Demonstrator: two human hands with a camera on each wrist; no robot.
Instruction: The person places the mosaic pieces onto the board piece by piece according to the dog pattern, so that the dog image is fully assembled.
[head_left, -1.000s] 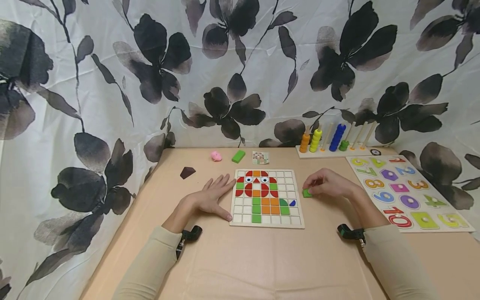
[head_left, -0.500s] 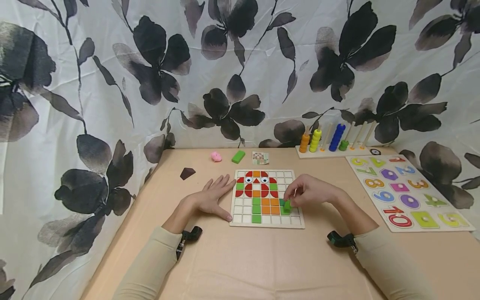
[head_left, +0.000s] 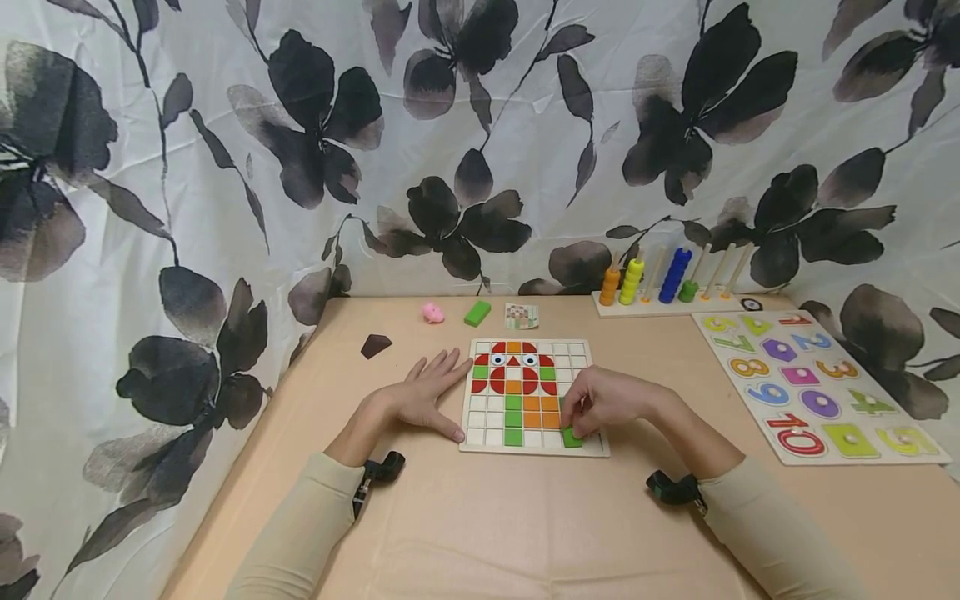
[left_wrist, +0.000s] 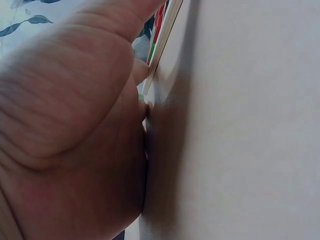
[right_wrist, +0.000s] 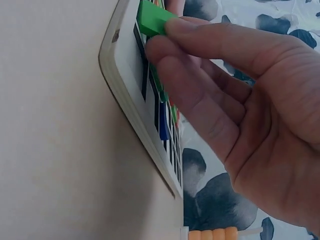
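Observation:
A white grid board lies on the table, bearing red, orange and green tiles with two eye pieces that form a bird-like figure. My right hand pinches a green square tile between thumb and fingers over the board's lower right. In the right wrist view that green tile is tilted at the board's surface, and a blue piece shows beyond the fingers. My left hand lies flat with fingers spread, thumb and fingertips at the board's left edge; in the left wrist view its palm faces the camera.
Behind the board sit a pink piece, a green block and a small picture card. A dark brown pentagon lies left. A peg rack with beads and a number puzzle stand and lie at right.
My right hand has carried the green tile from the table right of the board leftward onto the board's lower right, then lowered it slightly. My left hand has stayed in place.

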